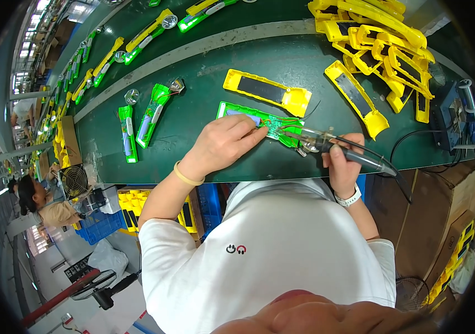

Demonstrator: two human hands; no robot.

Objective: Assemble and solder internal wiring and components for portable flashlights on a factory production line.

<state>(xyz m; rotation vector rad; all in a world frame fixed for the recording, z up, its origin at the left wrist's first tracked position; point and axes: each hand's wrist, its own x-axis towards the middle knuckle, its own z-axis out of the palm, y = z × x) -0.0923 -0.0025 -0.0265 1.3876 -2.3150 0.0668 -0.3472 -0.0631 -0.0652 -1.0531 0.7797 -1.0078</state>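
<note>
A green lamp housing (223, 109) lies at the table's near edge, with a circuit board (273, 127), thin wires and a blue-violet battery in it. My left hand (223, 143) rests on its left part, fingers bent and closed on it; whether a thin wire is also pinched there is hidden. My right hand (344, 164) is wrapped round a soldering iron (368, 160), whose tip points left to the board's right part. A shiny reflector (308, 146) sits beside the housing's right end, partly behind the iron. Just beyond lies a yellow cover (296, 101) with a black panel.
Another yellow cover (375, 121) lies right, before a heap of yellow covers (387, 47). A soldering station (444, 122) with a solder spool (467, 96) stands far right. Two green housings (151, 119) with reflectors lie left. Lamp parts line the far strip; a person (54, 209) sits left.
</note>
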